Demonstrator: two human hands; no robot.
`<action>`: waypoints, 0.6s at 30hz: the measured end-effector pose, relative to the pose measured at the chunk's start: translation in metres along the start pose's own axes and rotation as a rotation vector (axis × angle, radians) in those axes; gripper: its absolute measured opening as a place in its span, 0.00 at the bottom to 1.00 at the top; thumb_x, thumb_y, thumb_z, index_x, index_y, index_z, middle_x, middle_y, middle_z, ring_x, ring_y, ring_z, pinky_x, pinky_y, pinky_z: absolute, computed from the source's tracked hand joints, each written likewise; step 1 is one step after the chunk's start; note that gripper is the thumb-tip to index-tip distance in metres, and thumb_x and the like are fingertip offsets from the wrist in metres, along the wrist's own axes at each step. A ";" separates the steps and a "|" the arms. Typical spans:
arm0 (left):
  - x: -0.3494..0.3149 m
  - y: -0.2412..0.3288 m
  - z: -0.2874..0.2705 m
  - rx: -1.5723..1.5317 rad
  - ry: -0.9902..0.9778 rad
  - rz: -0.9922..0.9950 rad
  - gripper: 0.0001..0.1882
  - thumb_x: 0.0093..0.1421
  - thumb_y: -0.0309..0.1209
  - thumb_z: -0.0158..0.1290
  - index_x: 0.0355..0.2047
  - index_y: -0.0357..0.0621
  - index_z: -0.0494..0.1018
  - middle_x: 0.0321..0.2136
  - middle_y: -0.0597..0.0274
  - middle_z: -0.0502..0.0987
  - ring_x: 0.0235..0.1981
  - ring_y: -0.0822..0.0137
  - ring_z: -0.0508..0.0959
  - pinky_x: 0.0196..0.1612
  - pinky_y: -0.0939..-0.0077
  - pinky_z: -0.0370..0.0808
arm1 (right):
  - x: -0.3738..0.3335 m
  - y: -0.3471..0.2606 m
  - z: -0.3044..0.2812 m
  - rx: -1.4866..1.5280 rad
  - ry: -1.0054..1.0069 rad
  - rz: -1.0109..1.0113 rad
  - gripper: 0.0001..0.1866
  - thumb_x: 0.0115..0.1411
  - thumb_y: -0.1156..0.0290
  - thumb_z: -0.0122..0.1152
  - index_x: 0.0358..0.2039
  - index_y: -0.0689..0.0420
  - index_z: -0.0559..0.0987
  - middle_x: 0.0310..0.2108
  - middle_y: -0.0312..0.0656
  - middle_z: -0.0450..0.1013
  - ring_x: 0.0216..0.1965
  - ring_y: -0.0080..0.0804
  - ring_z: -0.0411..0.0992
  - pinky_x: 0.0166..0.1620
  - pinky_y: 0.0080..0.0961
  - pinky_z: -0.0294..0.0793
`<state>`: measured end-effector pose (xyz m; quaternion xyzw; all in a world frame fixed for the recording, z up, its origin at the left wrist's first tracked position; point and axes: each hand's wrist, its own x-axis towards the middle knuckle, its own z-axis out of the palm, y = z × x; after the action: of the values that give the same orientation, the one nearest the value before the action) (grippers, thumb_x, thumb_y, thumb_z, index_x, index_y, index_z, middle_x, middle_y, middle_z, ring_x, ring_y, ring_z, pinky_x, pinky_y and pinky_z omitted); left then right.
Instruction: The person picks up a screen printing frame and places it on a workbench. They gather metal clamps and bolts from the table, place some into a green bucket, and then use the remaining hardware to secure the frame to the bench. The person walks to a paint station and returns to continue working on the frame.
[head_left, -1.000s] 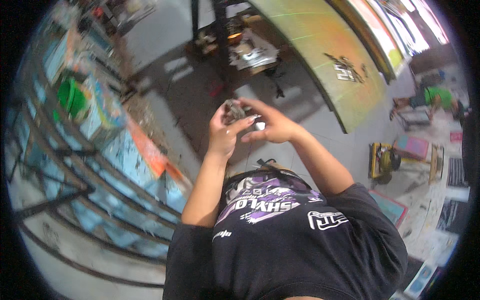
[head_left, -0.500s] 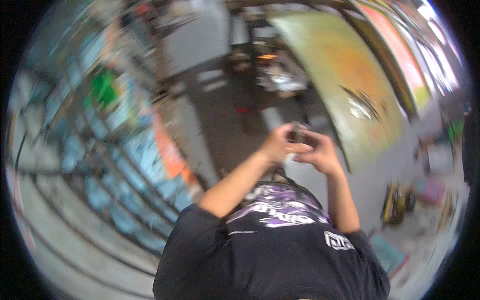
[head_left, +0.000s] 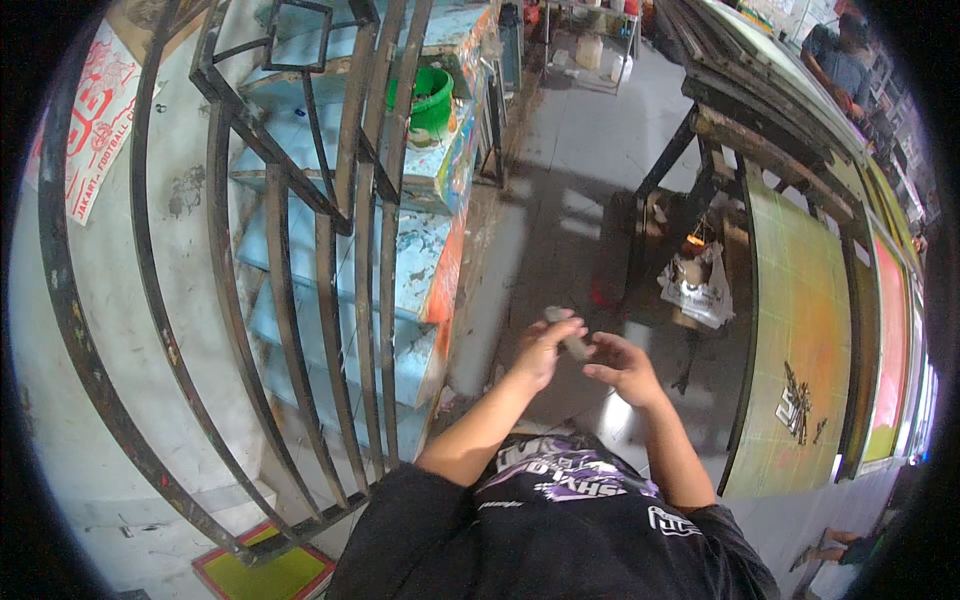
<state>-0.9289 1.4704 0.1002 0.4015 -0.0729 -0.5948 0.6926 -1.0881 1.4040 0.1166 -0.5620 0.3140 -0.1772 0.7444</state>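
In the head view, the only one, holding a small grey object point(head_left: 574, 345) in the left hand point(head_left: 540, 358), in mid-air above the floor point(head_left: 475, 345), in front of the black shirt point(head_left: 590, 535). On the left, pinching it along its side with bent fingers; cannot tell just how placed underneath. On the right hand point(head_left: 622, 370), bending the fingers loosely, with thumb and forefinger parted, next to the lower end of the object; cannot tell whether touching it. By judgement, busy with handling the object between both hands. For a firm two-handed hold, calling for a slight closing of the right fingers, without slackening the left pinch.

To the left, running past blue steps point(head_left: 300, 230) with a dark metal railing point(head_left: 383, 290). Standing near the right edge of an upper step, in green, a bucket point(head_left: 435, 105). To the right, standing beside a dark rack point(head_left: 770, 115), a yellow-green panel point(head_left: 790, 340), marked with a dark motif point(head_left: 797, 408) low down, toward the right edge. Lying near the panel's left edge, a whitish bundle point(head_left: 705, 300). Beyond the rack's far right corner, partly visible, a co-worker point(head_left: 835, 65).
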 end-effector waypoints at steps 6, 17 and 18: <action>-0.009 0.063 -0.101 -0.222 0.326 0.079 0.21 0.50 0.40 0.57 0.40 0.41 0.66 0.37 0.57 0.71 0.41 0.60 0.73 0.45 0.65 0.69 | 0.089 -0.002 0.050 -0.199 -0.075 0.087 0.32 0.50 0.69 0.64 0.52 0.69 0.62 0.42 0.45 0.70 0.44 0.30 0.68 0.45 0.24 0.69; 0.060 0.145 -0.159 -0.281 0.537 0.112 0.24 0.51 0.42 0.55 0.41 0.38 0.65 0.38 0.54 0.71 0.40 0.57 0.73 0.47 0.61 0.68 | 0.288 -0.034 0.072 -0.498 -0.060 -0.104 0.26 0.52 0.71 0.61 0.50 0.67 0.65 0.41 0.45 0.71 0.43 0.31 0.68 0.48 0.25 0.66; 0.076 0.154 -0.158 -0.262 0.458 0.136 0.23 0.51 0.41 0.55 0.42 0.37 0.65 0.39 0.53 0.71 0.40 0.57 0.73 0.47 0.61 0.68 | 0.309 -0.048 0.070 -0.512 -0.024 -0.147 0.25 0.53 0.71 0.60 0.50 0.67 0.65 0.40 0.44 0.71 0.42 0.31 0.69 0.48 0.25 0.67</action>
<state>-0.6985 1.4730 0.0648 0.4269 0.1364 -0.4449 0.7754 -0.8080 1.2493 0.0913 -0.7555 0.2982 -0.1388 0.5667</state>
